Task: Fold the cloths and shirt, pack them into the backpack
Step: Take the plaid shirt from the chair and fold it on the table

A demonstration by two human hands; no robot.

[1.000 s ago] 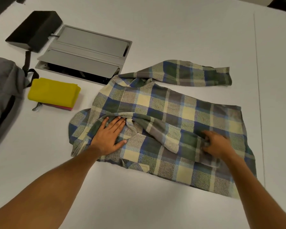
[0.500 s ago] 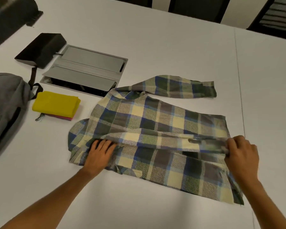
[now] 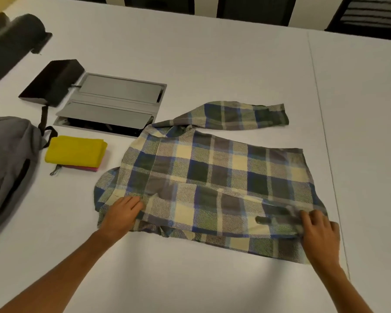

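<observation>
A blue, green and cream plaid shirt (image 3: 212, 177) lies spread on the white table (image 3: 212, 53), one sleeve (image 3: 235, 115) stretched out at the far side. The other sleeve is folded across the near part of the body. My left hand (image 3: 122, 216) rests on the shirt's near-left edge with fingers curled onto the cloth. My right hand (image 3: 318, 233) pinches the sleeve end at the shirt's near-right corner. A folded yellow cloth (image 3: 76, 151) sits on a pink one (image 3: 86, 168) left of the shirt. The grey backpack (image 3: 7, 168) lies at the left edge.
A grey cable hatch (image 3: 113, 105) is set in the table behind the cloths, with a black box (image 3: 52, 82) beside it. A dark blurred object (image 3: 11, 44) stands at the far left. A seam (image 3: 323, 132) runs down the table on the right.
My right hand has pulled the near sleeve rightward across the shirt, from mid-body to the right corner, laying it flat. My left hand slid a little toward the near-left edge.
</observation>
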